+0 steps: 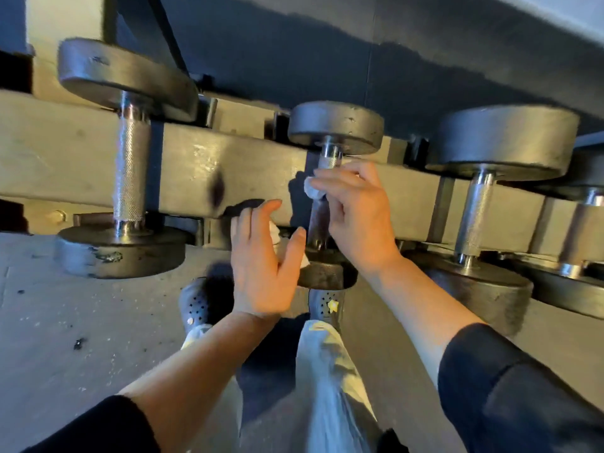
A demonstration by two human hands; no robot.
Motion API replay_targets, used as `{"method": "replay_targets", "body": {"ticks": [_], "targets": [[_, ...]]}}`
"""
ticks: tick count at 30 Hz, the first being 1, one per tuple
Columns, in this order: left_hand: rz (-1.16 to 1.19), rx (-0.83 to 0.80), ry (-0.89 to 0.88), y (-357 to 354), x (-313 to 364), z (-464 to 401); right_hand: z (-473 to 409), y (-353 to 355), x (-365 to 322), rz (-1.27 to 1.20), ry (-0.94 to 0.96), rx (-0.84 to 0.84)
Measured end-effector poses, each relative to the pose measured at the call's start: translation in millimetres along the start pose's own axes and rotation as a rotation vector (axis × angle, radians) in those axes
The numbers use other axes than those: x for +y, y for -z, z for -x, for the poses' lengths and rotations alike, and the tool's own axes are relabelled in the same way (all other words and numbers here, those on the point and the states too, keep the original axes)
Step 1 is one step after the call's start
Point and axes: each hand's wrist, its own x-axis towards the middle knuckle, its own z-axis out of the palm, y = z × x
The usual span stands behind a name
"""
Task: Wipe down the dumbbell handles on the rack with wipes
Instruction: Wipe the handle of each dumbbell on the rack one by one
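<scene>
Several black dumbbells lie across a pale metal rack (81,152). My right hand (356,210) presses a crumpled white wipe (312,190) against the upper part of the middle dumbbell's handle (318,220), fingers wrapped around it. My left hand (261,259) hovers just left of the same handle, loosely cupped, with a second piece of white wipe (274,232) showing between thumb and forefinger. The left dumbbell's knurled handle (130,171) and the right dumbbell's handle (475,214) are bare.
A further dumbbell (585,223) lies at the far right. My feet in dark perforated shoes (199,302) stand on the grey speckled floor (65,322) right against the rack. A dark wall (327,44) runs behind the rack.
</scene>
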Motion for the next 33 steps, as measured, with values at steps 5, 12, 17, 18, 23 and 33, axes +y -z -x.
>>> {"method": "replay_targets", "body": {"ticks": [5, 12, 17, 18, 23, 33], "targets": [[-0.020, -0.201, -0.120, 9, -14, -5, 36, 5, -21, -0.059, -0.159, -0.145], [0.027, -0.254, -0.132, 11, -24, 1, 17, 14, -45, -0.031, -0.262, -0.139], [0.022, -0.285, -0.132, 12, -26, 1, -23, 4, -44, 0.320, -0.055, -0.045], [0.024, -0.292, -0.132, 11, -27, 1, -24, 1, -43, 0.423, -0.046, -0.118], [0.045, -0.319, -0.104, 12, -28, 3, -11, 2, -45, 0.583, -0.046, -0.314], [0.030, -0.350, -0.127, 15, -25, 8, 18, 12, -46, 0.401, -0.065, -0.442]]}}
